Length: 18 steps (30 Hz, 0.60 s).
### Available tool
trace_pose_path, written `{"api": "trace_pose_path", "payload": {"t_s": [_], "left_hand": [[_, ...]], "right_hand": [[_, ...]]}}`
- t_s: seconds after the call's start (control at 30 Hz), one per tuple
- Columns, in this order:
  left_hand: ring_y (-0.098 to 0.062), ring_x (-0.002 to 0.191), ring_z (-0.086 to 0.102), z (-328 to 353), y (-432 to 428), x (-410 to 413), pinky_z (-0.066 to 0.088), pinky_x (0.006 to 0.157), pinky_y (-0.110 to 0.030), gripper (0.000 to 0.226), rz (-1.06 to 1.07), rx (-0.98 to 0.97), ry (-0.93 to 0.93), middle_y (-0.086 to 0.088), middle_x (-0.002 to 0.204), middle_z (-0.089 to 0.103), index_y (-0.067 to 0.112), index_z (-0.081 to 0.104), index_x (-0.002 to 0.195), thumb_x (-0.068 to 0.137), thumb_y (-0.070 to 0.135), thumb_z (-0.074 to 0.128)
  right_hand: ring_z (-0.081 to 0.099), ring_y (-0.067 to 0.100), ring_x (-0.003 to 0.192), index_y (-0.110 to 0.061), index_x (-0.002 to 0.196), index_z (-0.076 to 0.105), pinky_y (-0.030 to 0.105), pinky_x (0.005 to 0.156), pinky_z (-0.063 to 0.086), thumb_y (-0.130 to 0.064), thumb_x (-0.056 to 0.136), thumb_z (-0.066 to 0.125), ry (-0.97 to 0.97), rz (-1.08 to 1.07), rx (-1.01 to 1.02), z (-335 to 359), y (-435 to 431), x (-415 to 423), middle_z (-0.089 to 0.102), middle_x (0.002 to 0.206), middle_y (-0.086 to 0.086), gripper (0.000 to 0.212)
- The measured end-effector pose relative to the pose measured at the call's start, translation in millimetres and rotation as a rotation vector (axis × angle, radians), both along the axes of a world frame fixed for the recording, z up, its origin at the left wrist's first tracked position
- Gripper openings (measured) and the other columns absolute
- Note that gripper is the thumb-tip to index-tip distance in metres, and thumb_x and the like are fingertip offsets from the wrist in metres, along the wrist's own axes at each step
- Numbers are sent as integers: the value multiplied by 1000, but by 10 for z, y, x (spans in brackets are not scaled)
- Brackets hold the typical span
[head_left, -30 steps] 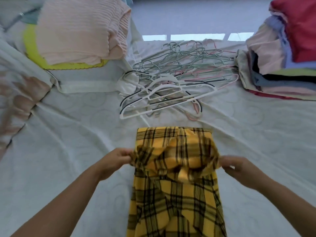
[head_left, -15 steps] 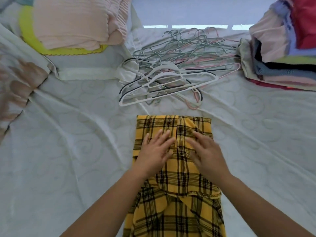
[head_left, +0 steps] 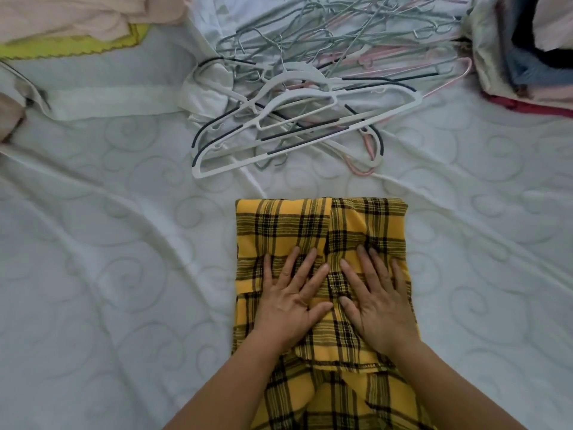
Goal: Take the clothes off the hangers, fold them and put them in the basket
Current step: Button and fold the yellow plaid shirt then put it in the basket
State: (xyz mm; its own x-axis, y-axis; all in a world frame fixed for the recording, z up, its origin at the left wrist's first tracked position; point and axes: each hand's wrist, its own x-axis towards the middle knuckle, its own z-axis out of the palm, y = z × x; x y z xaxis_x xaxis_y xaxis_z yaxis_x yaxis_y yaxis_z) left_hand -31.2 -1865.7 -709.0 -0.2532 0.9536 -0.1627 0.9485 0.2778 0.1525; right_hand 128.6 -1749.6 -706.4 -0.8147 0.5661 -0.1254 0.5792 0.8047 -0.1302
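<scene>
- Yellow-and-black plaid cloth, the garment (head_left: 319, 225), lies flat on the white swirl-stitched sheet (head_left: 108, 274) straight in front of you, in the near middle of the scene. Its far edge is a straight fold. Its near end runs out of the bottom of the view between your forearms.
- Bare, creased sheet spreads wide to the left and to the right of the garment. A narrower strip of sheet separates its far fold from the hangers.
- The hangers (head_left: 310, 97) lie in a tangled heap beyond the garment, not touching it. White plastic ones with dark grips are nearest you, with grey wire and pink ones farther off.
- At the far right a stack of folded clothes (head_left: 533, 57) sits at the scene's edge, partly cut off and well apart from the garment.
- At the far left a pale pink folded piece (head_left: 77, 13) rests on a yellow-green scalloped edge (head_left: 62, 49). Whether that edge is cloth or a container's rim cannot be told.
- Your left hand (head_left: 288, 302) lies palm down on the garment's left half, its fingers (head_left: 305, 262) straight, spread apart and pointing away from you.
- Your right hand (head_left: 376, 302) lies the same way on the right half, with straight, splayed fingers (head_left: 372, 262). A thin strip of plaid shows between the two thumbs.
- All fingertips stop short of the far fold. A stitched hem of the upper layer crosses just near of your wrists.
</scene>
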Motion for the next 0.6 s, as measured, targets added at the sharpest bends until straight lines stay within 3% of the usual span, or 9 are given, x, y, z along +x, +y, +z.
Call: {"api": "trace_pose_path", "payload": {"t_s": [0.1,0.2,0.3,0.37,0.4,0.47,0.53,0.6], "left_hand": [[-17,145,-1,67,-89,-21,6,111,-52,58,22,-32,-41,9,158,-6,35,11,147,95,61,9],[-13,145,4,126,-587,46,7,115,-37,56,61,29,-108,9,158,-4,37,5,149,97,57,14],[-13,140,15,207,-1239,240,17,114,-33,61,452,104,-356,5,154,19,40,18,145,91,67,19],[-24,132,32,304,-1550,524,28,107,-38,76,885,235,-480,-11,145,37,14,35,141,86,66,38],[-29,126,40,444,-1591,648,34,103,-39,74,1142,283,-609,-17,139,43,5,40,136,84,55,54],[-29,110,51,635,-1686,865,42,94,-39,48,1457,237,-933,-18,122,54,6,50,120,82,25,70],[-27,100,59,695,-1852,967,45,88,-38,38,1477,74,-1096,-8,98,66,16,58,95,70,33,81],[-26,95,65,645,-2030,1015,48,91,-42,72,1419,-89,-1205,-4,89,73,17,68,89,35,62,85]], "right_hand": [[12,21,144,-26,145,26,47,114,12,-56,96,10,7,-9,-25,40,11,5,22,154,8,60],[3,16,146,-26,146,24,43,115,8,-56,97,9,-17,-1,-56,144,-3,95,20,155,4,59],[13,21,143,-22,147,23,38,115,9,-54,97,12,28,-107,-131,168,-207,429,19,155,5,60],[20,23,139,-15,145,28,39,113,18,-58,91,25,153,-334,-263,251,-507,747,25,152,10,69],[25,25,135,-10,143,32,41,110,23,-59,86,34,230,-481,-345,317,-662,868,31,149,13,75],[33,29,129,-5,138,37,43,107,29,-52,84,53,309,-762,-541,468,-952,1062,38,140,16,73],[39,30,127,-7,135,38,41,104,34,-34,83,68,275,-975,-804,613,-1156,1227,40,137,14,66],[48,28,119,-9,129,46,36,97,39,-34,79,71,177,-1040,-1042,698,-1257,1388,50,132,12,62]]}}
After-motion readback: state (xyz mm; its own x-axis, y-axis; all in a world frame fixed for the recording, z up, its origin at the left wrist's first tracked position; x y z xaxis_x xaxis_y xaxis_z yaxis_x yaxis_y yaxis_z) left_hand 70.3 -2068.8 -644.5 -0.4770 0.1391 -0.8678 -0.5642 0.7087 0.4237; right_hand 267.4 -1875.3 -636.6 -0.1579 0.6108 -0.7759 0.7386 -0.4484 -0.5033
